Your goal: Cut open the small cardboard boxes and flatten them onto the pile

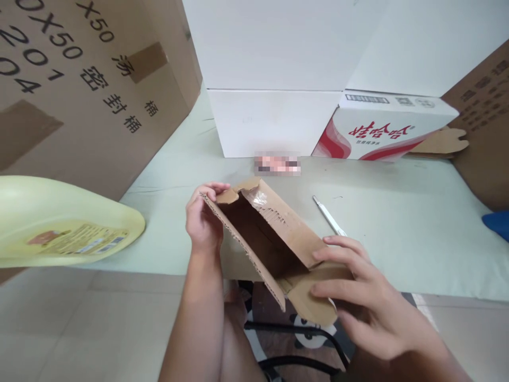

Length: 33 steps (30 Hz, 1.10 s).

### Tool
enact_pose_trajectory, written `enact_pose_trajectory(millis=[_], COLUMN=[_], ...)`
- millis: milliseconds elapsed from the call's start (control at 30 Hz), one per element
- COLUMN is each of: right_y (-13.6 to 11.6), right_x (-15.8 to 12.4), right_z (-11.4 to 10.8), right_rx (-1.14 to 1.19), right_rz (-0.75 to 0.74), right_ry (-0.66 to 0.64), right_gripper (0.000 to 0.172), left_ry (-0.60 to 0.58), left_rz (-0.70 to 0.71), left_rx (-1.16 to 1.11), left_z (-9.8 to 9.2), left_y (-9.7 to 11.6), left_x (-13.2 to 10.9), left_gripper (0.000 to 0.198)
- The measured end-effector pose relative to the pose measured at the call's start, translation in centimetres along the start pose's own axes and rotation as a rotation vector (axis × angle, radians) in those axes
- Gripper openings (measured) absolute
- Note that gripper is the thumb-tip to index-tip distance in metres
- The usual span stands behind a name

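Note:
A small brown cardboard box (284, 217) is held tilted above the table's front edge, its open side facing me and its inside dark. My left hand (204, 217) is closed round its upper left end, beside a short torn flap (228, 197). At the lower right end, my right hand (369, 297) has its fingers spaced along the box edge and a rounded end flap (314, 305), which sticks outward. Clear tape (259, 198) and torn, ridged cardboard show on the upper panel. A white pen-like tool (328, 215) lies on the table just beyond my right fingers.
The table (397, 212) has a pale green cover. A yellow bottle (71, 223) lies at left before a large brown carton (99, 95). White boxes (274, 122), one with red print (382, 132), stand at the back. Something blue (497, 225) is at right. A black-framed chair (294, 329) is below.

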State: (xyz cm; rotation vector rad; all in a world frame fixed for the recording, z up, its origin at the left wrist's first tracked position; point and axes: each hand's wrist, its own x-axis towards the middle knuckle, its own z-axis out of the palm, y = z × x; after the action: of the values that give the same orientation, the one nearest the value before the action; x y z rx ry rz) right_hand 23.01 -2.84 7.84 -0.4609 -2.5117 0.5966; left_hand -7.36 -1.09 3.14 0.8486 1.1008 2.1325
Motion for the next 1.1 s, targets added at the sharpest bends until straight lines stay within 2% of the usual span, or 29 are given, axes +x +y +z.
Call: enact_pose_trajectory(millis=[100,167,267,400,467,600,733,867,1000,1100], right_y=[-0.8,-1.2,-2.0,-2.8,-2.9,-2.0,-1.1,-1.1,-1.1,-0.9], right_x=[0.4,0.6,0.8,0.6,0.5,-0.1,-0.5,-0.3,0.0,0.0], right_z=[-0.5,-0.6,-0.6,-0.5,-0.5,-0.6,-0.7,-0.5,-0.4,-0.4], right_rx=[0.021,-0.028,-0.110,-0.259,-0.329,-0.491,-0.611,-0.600,-0.637,-0.613], right_rz=[-0.017,-0.005,0.059,0.177,0.200,0.256,0.309,0.304,0.385,0.429], right_ry=[-0.072,-0.072,-0.092,-0.055,-0.022,0.026,0.037,0.002,-0.029,-0.029], right_gripper=[0.048,0.057,0.055,0.034,0.029,0.033,0.037,0.032,0.036,0.040], left_ry=[-0.129,-0.191,-0.211,-0.186,-0.158,-0.116,-0.130,-0.195,-0.292,-0.322], left_rz=[-0.038,-0.065,-0.077,-0.045,-0.026,0.010,0.018,0.007,-0.018,-0.048], left_rx=[0.018,0.037,0.049,0.050,0.040,0.022,0.027,0.008,-0.001,0.000], left_z=[0.2,0.3,0.6,0.5,0.4,0.3,0.3,0.2,0.1,0.1], left_y=[-0.2,-0.4,-0.4,-0.4,-0.5,-0.8,-0.8,-0.6,-0.2,-0.1], left_x=[-0.3,-0.5,-0.7,-0.6,-0.6,-0.5,-0.4,-0.4,-0.4,-0.5], left_gripper=[0.029,0.029,0.027,0.026,0.027,0.029,0.028,0.030,0.032,0.030])
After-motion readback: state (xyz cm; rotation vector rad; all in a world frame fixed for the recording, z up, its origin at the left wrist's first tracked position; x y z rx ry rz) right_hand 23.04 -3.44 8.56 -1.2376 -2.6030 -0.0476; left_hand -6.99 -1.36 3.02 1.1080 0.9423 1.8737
